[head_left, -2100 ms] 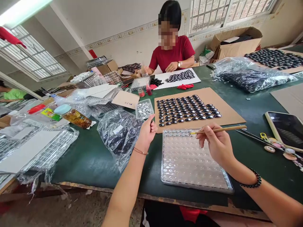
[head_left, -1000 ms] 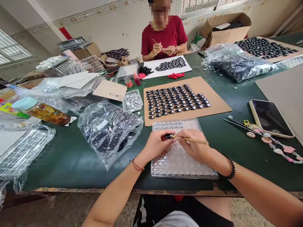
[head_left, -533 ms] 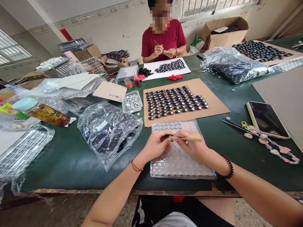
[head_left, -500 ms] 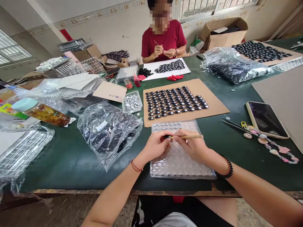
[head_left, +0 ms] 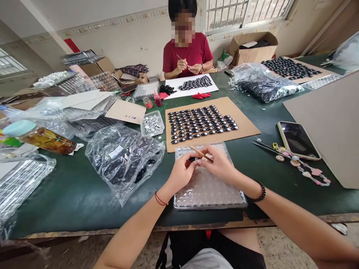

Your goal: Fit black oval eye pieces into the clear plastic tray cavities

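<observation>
My left hand (head_left: pixel 181 172) is closed in a pinch around a small glossy black oval piece (head_left: pixel 193 159), partly hidden by the fingers. Against it, the fingertips of my right hand (head_left: pixel 221 164) are also touching the piece or the left fingers; I cannot tell which. A thin wooden stick (head_left: pixel 200 152) lies in my right hand, slanting up to the left. Both hands are above a clear plastic tray (head_left: pixel 210 196) with round dimples. Just beyond it, rows of similar black oval pieces (head_left: pixel 202 123) lie on a brown cardboard sheet (head_left: pixel 244 129).
To the left are a plastic bag of black pieces (head_left: pixel 123 160) and a tub of small silvery-white parts (head_left: pixel 153 124). A phone (head_left: pixel 298 140), tweezers (head_left: pixel 267 147) and a bead strap (head_left: pixel 308 172) lie right. Across the table a co-worker (head_left: pixel 187 52) holds a thin stick.
The stick in my right hand has swung from pointing right to slanting up-left, and its yellow tip has left the black piece. My right fingers have moved in toward the piece.
</observation>
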`<state>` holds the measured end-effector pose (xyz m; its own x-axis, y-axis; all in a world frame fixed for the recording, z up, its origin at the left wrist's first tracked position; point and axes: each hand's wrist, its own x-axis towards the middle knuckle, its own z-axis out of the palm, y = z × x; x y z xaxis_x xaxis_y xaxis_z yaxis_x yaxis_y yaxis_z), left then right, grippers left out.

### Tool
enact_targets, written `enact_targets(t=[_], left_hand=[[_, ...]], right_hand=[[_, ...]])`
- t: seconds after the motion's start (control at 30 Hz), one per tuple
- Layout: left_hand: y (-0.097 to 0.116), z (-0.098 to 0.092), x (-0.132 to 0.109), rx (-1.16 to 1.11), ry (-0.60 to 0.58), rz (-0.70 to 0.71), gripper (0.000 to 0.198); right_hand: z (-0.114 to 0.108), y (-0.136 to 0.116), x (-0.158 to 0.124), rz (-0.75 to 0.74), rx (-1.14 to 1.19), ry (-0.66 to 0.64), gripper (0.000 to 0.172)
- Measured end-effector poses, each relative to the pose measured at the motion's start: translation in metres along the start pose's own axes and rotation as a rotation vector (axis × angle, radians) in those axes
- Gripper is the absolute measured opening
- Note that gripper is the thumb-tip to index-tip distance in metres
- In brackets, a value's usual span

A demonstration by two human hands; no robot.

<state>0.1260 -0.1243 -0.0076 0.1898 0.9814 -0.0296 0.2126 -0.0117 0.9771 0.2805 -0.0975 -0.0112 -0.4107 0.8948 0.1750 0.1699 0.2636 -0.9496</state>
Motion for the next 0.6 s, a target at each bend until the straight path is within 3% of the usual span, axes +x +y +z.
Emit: enact_targets(t=[0.1,0.3,0.4,0.5,0.6], left_hand=[[-0.002,0.001,0.0,-0.065,0.019,-0.042,0.022],[-0.006,0.002,-0.003,-0.024,0.028,-0.038,0.017],[-0.003,0.0,-0.002,-0.021,-0.008,-0.078,0.025],[0.002,-0.003,-0.001,-0.045,0.026,-0.097,0.033],[0.005,-0.005,-0.003,-0.036,0.126,-0.061,0.028]], right_hand=[[0.001,0.002,0.001,-0.02,-0.064,-0.03,0.017],[0.0,0.001,-0.001,-0.054,-0.25,-0.058,0.006],[-0.001,-0.001,-0.002,-0.062,-0.281,-0.05,0.007],[-0.01,0.005,0.009,-0.062,-0.293,0.033,0.008],[-0.039,0.021,0.044,-0.064,-0.329,0.195,0.015]])
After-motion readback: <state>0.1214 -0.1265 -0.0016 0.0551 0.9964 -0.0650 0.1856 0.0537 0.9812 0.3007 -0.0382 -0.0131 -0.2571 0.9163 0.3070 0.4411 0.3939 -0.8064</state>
